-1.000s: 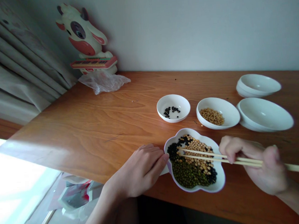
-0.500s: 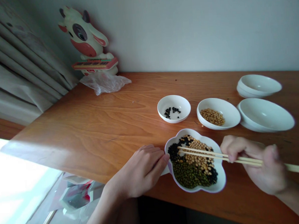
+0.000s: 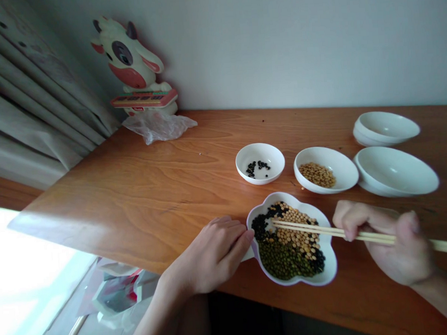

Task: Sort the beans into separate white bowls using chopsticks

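Observation:
A scalloped white bowl (image 3: 329, 269) with a pale purple rim sits near the table's front edge. Inside it lie black beans (image 3: 259, 226), yellow soybeans (image 3: 295, 217) and green mung beans (image 3: 284, 259). My left hand (image 3: 216, 253) is closed at the bowl's left side, thumb on the rim, over a short handle (image 3: 247, 256). In my right hand (image 3: 386, 239) is a pair of wooden chopsticks (image 3: 324, 229). Their tips are close together among the soybeans, beside a small bare patch of the bowl's bottom. Whether they pinch a bean, I cannot tell.
Behind the scalloped bowl stand a white bowl (image 3: 278, 172) with a few black beans and another (image 3: 347, 181) with soybeans. Two more white bowls (image 3: 399, 171) (image 3: 390, 129) are at the right. A cow toy (image 3: 136, 67) and plastic bag (image 3: 161, 126) are at the back left.
The chopstick tips have moved slightly right, and drawn closer together. My right hand has shifted a little. My left hand stays at the bowl.

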The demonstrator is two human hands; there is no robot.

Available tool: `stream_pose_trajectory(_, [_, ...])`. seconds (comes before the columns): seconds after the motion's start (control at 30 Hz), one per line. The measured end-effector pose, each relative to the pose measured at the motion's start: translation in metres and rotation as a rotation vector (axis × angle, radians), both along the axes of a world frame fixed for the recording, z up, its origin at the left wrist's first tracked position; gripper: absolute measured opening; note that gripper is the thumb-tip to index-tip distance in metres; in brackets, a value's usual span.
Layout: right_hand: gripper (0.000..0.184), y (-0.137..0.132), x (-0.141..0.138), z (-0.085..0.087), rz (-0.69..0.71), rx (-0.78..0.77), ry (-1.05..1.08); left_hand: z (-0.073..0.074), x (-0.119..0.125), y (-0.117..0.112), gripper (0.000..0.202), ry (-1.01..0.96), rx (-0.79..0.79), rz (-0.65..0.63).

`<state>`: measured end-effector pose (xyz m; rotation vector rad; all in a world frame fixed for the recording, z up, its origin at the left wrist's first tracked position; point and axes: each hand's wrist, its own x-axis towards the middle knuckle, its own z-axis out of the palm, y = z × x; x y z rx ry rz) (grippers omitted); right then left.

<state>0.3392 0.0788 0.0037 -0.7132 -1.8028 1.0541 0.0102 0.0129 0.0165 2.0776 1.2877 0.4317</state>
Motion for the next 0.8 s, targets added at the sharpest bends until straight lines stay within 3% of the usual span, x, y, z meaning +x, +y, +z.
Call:
stream_pose_trajectory(0.37, [0.08, 0.0, 0.001, -0.004, -0.003, 0.03, 0.016, -0.001, -0.001, -0.004, 0.047, 0.018, 0.016, 0.018])
stream_pose_trajectory(0.53, [0.079, 0.001, 0.003, -0.007, -0.075, -0.02, 0.046, -0.003, -0.001, -0.003, 0.049, 0.018, -0.002, 0.023])
stream_pose_trajectory(0.8, [0.08, 0.002, 0.004, -0.012, -0.064, -0.08, 0.063, -0.003, -0.002, -0.004, 0.047, 0.019, -0.009, 0.017])
